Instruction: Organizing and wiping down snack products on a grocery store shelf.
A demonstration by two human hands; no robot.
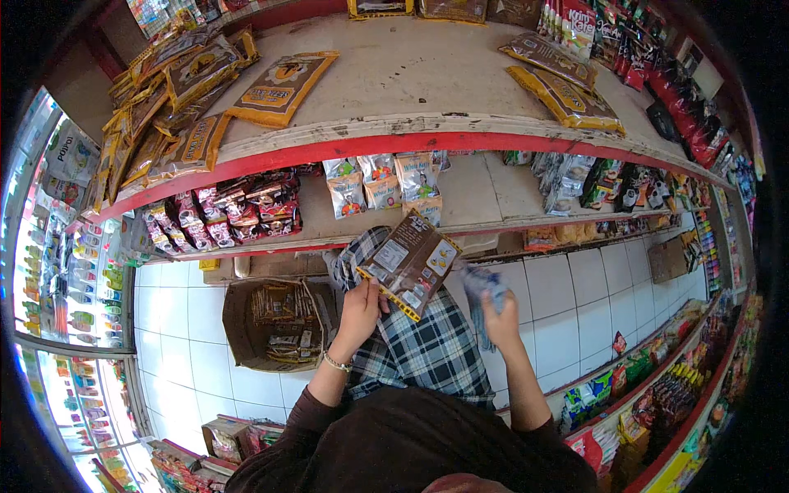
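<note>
My left hand (362, 308) grips the lower left edge of a brown and yellow plastic coffee packet (408, 264), its printed back tilted up toward me above my lap. In my right hand (502, 315) is a bunched bluish-grey cloth (482, 293), blurred and just right of the packet. Plaid trousers (431, 345) cover my legs beneath both hands. Similar brown packets lie on the upper shelf (394, 74): a loose pile (191, 80) at the left, a single packet (283, 88) beside it, and two overlapping ones (564, 92) at the right.
An open cardboard box (237, 326) with packets inside stands on the white tiled floor (203, 345) at my left. The lower shelf (474, 191) carries hanging-type sachet strips (240, 212) and white sachets (385, 185). Stocked shelves (653, 413) run behind me at the right.
</note>
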